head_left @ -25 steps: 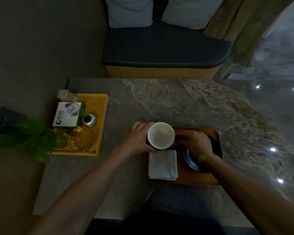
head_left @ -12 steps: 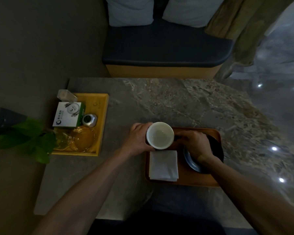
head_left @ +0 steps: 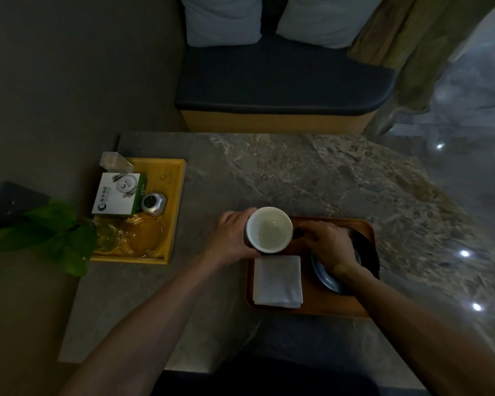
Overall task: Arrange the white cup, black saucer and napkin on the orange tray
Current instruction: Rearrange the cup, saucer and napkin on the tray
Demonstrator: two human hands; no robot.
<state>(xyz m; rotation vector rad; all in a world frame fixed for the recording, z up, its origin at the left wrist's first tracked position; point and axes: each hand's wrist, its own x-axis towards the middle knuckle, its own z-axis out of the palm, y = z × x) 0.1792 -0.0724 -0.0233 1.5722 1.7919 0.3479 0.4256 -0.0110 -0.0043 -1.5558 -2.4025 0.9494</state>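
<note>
My left hand (head_left: 231, 237) gripped the white cup (head_left: 269, 229) over the orange tray's (head_left: 312, 305) far-left corner; right hand (head_left: 327, 243) pressed the black saucer (head_left: 367, 251), grip unclear. Napkin (head_left: 277, 280) lay near-left. Next: seat cup on saucer.

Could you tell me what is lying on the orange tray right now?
On the orange tray lie a folded napkin and a black saucer, mostly covered by the right hand. The white cup's base is hidden.

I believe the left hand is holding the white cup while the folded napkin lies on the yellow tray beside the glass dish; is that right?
Not quite. In the head view the left hand does hold the white cup, but the napkin lies on the orange tray, not the yellow tray with the glass dish.
</note>
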